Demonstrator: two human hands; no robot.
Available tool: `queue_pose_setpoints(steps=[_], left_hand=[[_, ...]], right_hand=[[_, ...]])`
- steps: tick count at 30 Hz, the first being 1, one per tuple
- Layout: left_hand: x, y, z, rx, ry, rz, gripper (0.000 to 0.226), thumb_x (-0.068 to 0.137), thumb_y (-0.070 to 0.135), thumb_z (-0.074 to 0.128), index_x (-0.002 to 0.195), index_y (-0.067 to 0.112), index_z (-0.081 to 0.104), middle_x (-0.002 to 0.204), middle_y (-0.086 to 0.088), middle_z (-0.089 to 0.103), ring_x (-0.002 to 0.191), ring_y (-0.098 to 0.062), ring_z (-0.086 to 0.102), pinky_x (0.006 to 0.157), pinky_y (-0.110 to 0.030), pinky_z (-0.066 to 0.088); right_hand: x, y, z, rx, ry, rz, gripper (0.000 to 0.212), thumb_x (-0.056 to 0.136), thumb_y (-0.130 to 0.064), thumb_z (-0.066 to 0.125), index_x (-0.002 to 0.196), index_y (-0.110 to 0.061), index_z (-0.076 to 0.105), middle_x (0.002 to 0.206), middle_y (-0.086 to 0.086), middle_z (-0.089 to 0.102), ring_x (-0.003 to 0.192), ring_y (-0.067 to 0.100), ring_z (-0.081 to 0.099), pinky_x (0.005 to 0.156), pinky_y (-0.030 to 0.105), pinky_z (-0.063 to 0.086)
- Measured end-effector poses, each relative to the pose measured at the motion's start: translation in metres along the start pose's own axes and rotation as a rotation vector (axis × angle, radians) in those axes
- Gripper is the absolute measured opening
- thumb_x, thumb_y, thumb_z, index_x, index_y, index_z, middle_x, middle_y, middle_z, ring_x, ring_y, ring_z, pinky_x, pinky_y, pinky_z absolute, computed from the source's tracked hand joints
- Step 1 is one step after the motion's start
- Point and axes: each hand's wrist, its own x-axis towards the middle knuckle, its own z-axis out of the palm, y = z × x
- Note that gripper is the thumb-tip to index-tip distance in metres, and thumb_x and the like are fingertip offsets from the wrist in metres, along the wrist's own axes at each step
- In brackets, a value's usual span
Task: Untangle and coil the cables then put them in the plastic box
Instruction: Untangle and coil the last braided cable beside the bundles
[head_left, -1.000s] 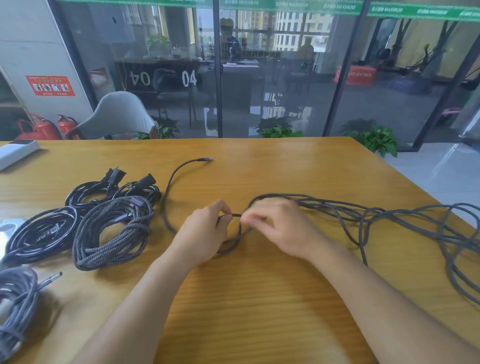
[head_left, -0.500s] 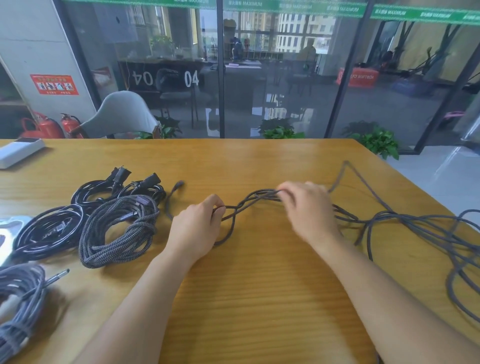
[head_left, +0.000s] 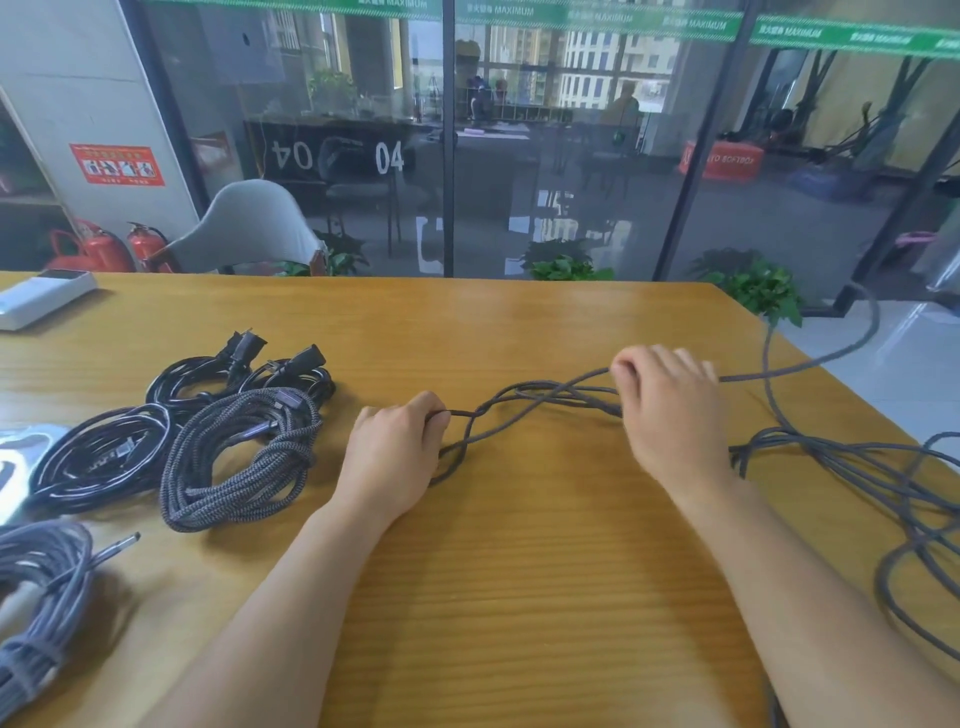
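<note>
1. Grey braided cable (head_left: 545, 397) lies tangled across the wooden table (head_left: 519, 571), several of its strands crossing over one another between the two hands.
2. The left hand (head_left: 395, 452) rests on the table with its fingers curled, thumb and forefinger pinching one strand of this cable while other strands pass under the palm.
3. The right hand (head_left: 670, 410) is further back and to the right, its fingers curled over the cable and gripping it, so the strands between the hands rise a little off the wood.
4. Past the right hand one length of the cable arcs up over the table's far right corner, and the rest spreads in loose loops along the right edge.
5. Left of the left hand and apart from it lies a coiled grey-and-black braided cable (head_left: 239, 457).
6. Touching that coil on its far side are coiled black power cords (head_left: 208, 376) with their plugs pointing away, and just beside them on the left another glossy black coiled cable (head_left: 98, 457).
7. At the near left edge lies a bundled grey cable (head_left: 36, 597) with a strap round it and a thin metal plug sticking out.
8. A white flat device (head_left: 44, 296) sits at the far left corner.
9. The plastic box cannot be made out in this view.
</note>
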Motion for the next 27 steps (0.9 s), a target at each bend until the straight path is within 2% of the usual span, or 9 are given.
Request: queue_pose_setpoints(steps=[5, 7, 11, 13, 16, 19, 21, 24, 27], left_hand=[[0.000, -0.001, 0.003, -0.030, -0.046, -0.061, 0.020, 0.109, 0.037, 0.046, 0.107, 0.026, 0.062, 0.071, 0.004, 0.065, 0.073, -0.027, 0.059, 0.065, -0.036, 0.039], [-0.001, -0.007, 0.002, -0.020, -0.031, -0.087, 0.019, 0.109, 0.040, 0.047, 0.106, 0.030, 0.063, 0.073, 0.006, 0.065, 0.074, -0.023, 0.054, 0.073, -0.036, 0.039], [0.003, -0.020, 0.002, 0.005, 0.034, -0.080, 0.021, 0.107, 0.040, 0.052, 0.106, 0.030, 0.071, 0.084, 0.011, 0.062, 0.094, -0.023, 0.054, 0.092, -0.039, 0.033], [0.004, -0.021, 0.003, 0.034, 0.019, -0.111, 0.023, 0.107, 0.038, 0.054, 0.114, 0.026, 0.072, 0.102, 0.006, 0.065, 0.107, -0.024, 0.051, 0.096, -0.041, 0.031], [0.003, -0.012, -0.003, 0.076, 0.086, -0.122, 0.029, 0.104, 0.039, 0.058, 0.125, 0.022, 0.067, 0.119, -0.001, 0.062, 0.118, -0.027, 0.048, 0.100, -0.044, 0.035], [0.000, 0.007, -0.013, 0.053, 0.235, 0.174, 0.018, 0.097, 0.037, 0.069, 0.107, 0.022, 0.071, 0.101, 0.005, 0.063, 0.098, -0.024, 0.056, 0.084, -0.042, 0.045], [-0.004, 0.024, -0.012, -0.022, 0.053, 0.270, 0.017, 0.097, 0.044, 0.067, 0.102, 0.029, 0.070, 0.095, 0.014, 0.063, 0.093, -0.018, 0.061, 0.077, -0.035, 0.048], [-0.005, 0.024, 0.011, 0.095, -0.285, 0.120, 0.057, 0.101, 0.061, 0.049, 0.149, 0.031, 0.049, 0.152, 0.005, 0.049, 0.145, -0.023, 0.041, 0.116, -0.036, 0.033], [-0.001, 0.023, 0.012, 0.109, -0.198, 0.044, 0.067, 0.104, 0.060, 0.041, 0.161, 0.025, 0.034, 0.169, -0.003, 0.028, 0.158, -0.024, 0.018, 0.127, -0.040, 0.016]], right_hand=[[-0.019, -0.040, -0.002, 0.299, -0.802, -0.309, 0.035, 0.101, -0.053, 0.058, 0.136, -0.047, 0.058, 0.101, -0.023, 0.058, 0.097, 0.004, 0.054, 0.084, 0.029, 0.042], [-0.013, -0.032, 0.003, 0.266, -0.729, -0.259, 0.021, 0.102, -0.049, 0.058, 0.119, -0.043, 0.070, 0.101, -0.019, 0.060, 0.096, 0.009, 0.058, 0.077, 0.032, 0.040], [0.005, 0.007, -0.001, -0.019, -0.086, 0.122, 0.022, 0.107, -0.026, 0.054, 0.103, -0.015, 0.073, 0.104, 0.004, 0.061, 0.083, 0.031, 0.059, 0.068, 0.035, 0.038], [0.007, 0.024, -0.008, 0.012, 0.046, 0.187, 0.020, 0.107, -0.020, 0.054, 0.101, -0.009, 0.070, 0.102, 0.008, 0.059, 0.082, 0.032, 0.057, 0.066, 0.037, 0.042], [0.001, 0.031, -0.005, 0.122, -0.041, 0.211, 0.019, 0.107, -0.022, 0.052, 0.101, -0.012, 0.067, 0.100, 0.003, 0.060, 0.081, 0.028, 0.058, 0.066, 0.041, 0.048], [-0.001, 0.030, 0.002, 0.215, -0.160, 0.239, 0.017, 0.108, -0.021, 0.051, 0.102, -0.014, 0.066, 0.095, 0.000, 0.066, 0.078, 0.022, 0.059, 0.067, 0.038, 0.046], [0.001, 0.029, 0.003, 0.295, -0.213, 0.266, 0.017, 0.109, -0.022, 0.051, 0.104, -0.016, 0.066, 0.095, -0.001, 0.068, 0.078, 0.019, 0.060, 0.066, 0.035, 0.044], [0.000, 0.024, 0.002, 0.415, -0.280, 0.245, 0.016, 0.108, -0.022, 0.053, 0.110, -0.020, 0.068, 0.101, -0.005, 0.068, 0.087, 0.013, 0.061, 0.068, 0.027, 0.043], [-0.002, 0.011, -0.006, 0.580, -0.275, 0.199, 0.014, 0.106, -0.022, 0.057, 0.108, -0.026, 0.071, 0.100, -0.014, 0.067, 0.086, 0.001, 0.060, 0.069, 0.012, 0.041]])
